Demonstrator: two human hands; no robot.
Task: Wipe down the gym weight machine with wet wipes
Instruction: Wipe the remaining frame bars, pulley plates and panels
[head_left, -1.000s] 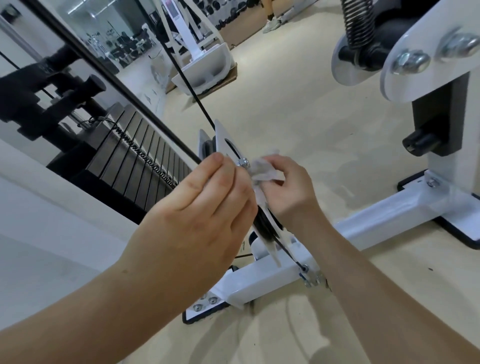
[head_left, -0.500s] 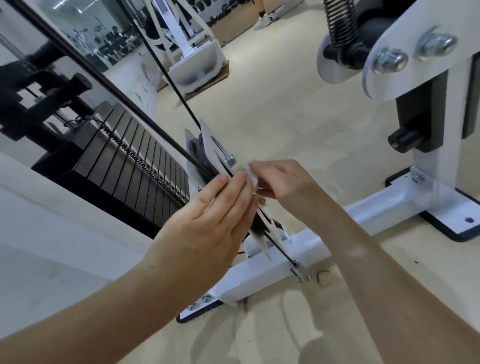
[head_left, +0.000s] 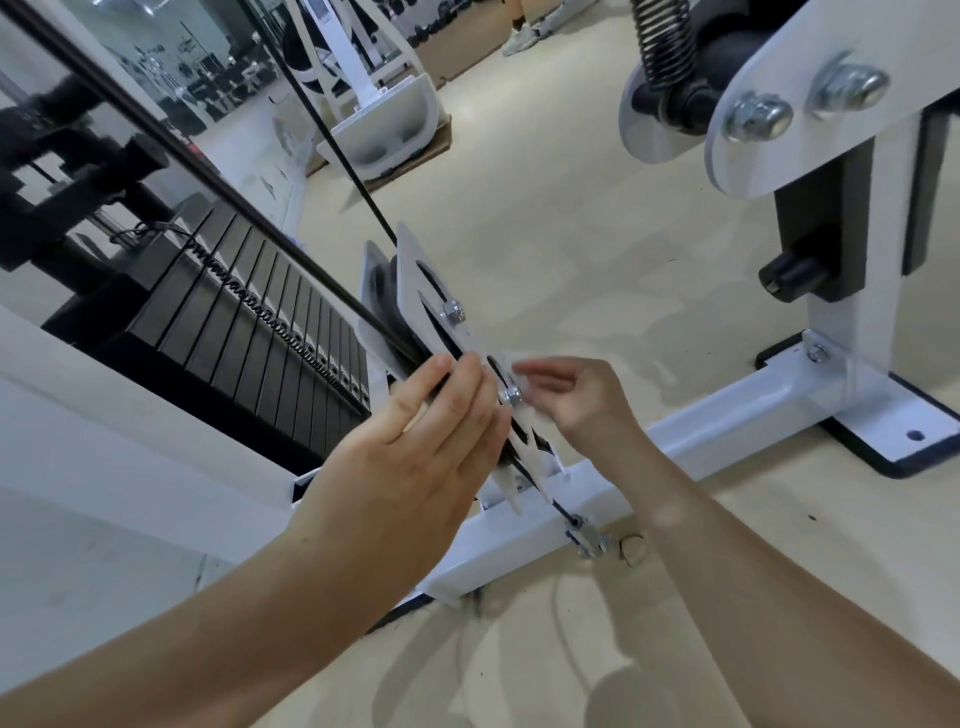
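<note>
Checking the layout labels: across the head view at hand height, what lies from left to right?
Black stacked weight plates → left hand → silver hex bolt → right hand → black round knob → white steel base plate.

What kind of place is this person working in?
Most likely a gym: a black weight stack sits on the left, a cable pulley bracket stands beside it, and another white exercise machine stands further back.
</note>
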